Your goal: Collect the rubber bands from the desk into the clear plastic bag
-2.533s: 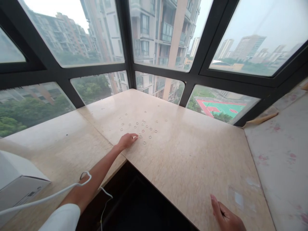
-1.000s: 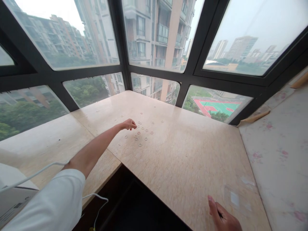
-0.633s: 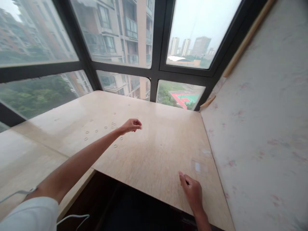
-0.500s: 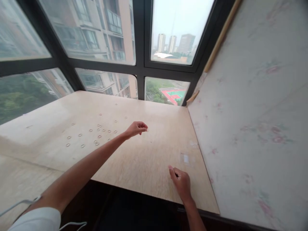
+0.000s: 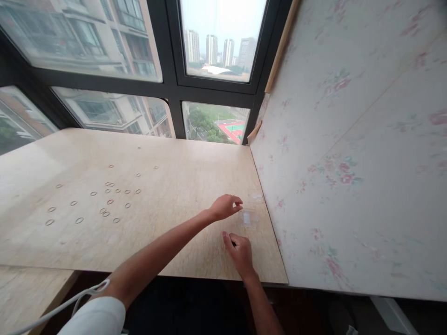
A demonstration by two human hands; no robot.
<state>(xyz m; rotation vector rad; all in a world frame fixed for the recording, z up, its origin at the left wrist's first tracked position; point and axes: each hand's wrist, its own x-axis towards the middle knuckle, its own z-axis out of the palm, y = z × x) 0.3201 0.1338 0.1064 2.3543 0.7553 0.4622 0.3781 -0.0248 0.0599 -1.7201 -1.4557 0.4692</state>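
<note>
- The clear plastic case (image 5: 247,218), with a whitish patch in its middle, lies flat on the pale, marble-patterned surface (image 5: 188,177).
- The left hand (image 5: 240,204) is at the case's left edge, thumb and fingers brought towards each other; I cannot tell whether it touches the case or pinches anything.
- The right hand (image 5: 239,251) is just nearer to the wearer than the case, curled into a loose fist with the thumb extended along the top; whether something is inside it is hidden.
- Thin rings (image 5: 79,220) lie scattered on the surface, well to the left of the case; most are spaced out, though a few sit very close together.
- Among them is a reddish ring (image 5: 110,202), also well left of the case.
- Another clear plastic piece (image 5: 257,198) lies just beyond the case, towards the window.
- To the right of the case rises a wall (image 5: 370,214) papered with pink flowers.
- Dark window frames (image 5: 167,51) stand beyond the case.
- Far left of the case and nearer the wearer, a white cable (image 5: 77,296) runs beside the left forearm, close to a white sleeve (image 5: 99,316).
</note>
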